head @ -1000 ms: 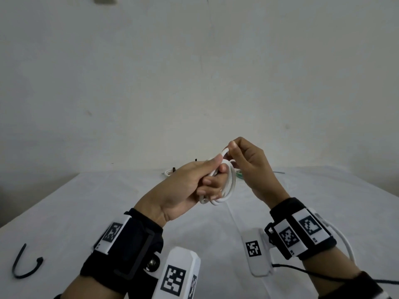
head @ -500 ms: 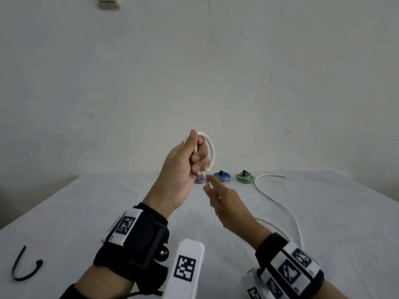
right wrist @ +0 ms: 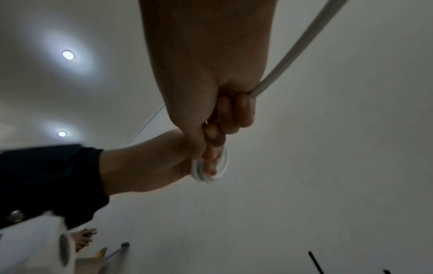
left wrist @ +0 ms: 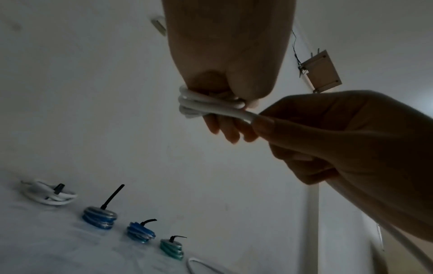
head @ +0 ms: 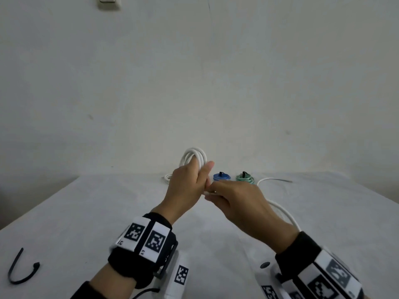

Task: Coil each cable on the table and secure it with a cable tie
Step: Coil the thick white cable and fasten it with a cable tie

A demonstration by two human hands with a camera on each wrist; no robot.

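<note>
Fig.: I see my left hand (head: 185, 186) raised above the worktop (head: 90, 212), its grip curled round several loops of the white cable (head: 195, 155). My right hand (head: 235, 201) is just beside it, touching, its grip pinching the cable's free run, which trails right & down to the worktop. At the far edge: tied white coil (left wrist: 50, 193), three tied blue/green coils, e.g. green coil (head: 244, 177). Loose black cable tie (head: 20, 270) lies near-left on the worktop.

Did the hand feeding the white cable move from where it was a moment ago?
Yes. The right hand went up and away from the camera, toward the blue coil on the table, meeting the left hand.
</note>
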